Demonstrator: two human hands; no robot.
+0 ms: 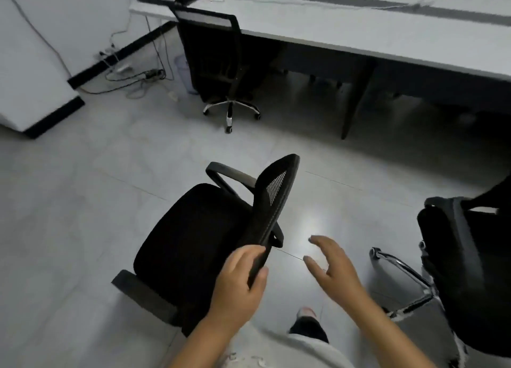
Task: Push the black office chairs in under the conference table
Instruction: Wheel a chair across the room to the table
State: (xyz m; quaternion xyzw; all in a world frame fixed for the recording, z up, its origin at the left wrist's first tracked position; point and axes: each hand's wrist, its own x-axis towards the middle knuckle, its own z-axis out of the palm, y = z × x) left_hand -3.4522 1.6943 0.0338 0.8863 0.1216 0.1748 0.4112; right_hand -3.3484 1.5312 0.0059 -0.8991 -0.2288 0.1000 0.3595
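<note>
left hand point(237, 279) fingers curled in a grip, right hand point(333, 265) spread, free

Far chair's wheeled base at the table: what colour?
Shiny silver chrome base under the black far chair; the head view shows it.

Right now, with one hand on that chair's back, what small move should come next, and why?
Probably bring the right hand, open and hovering free, onto the backrest beside the left hand, which grips its top edge. The near chair stands out on the floor, turned sideways to the conference table; two hands would likely swing it round more easily.
</note>
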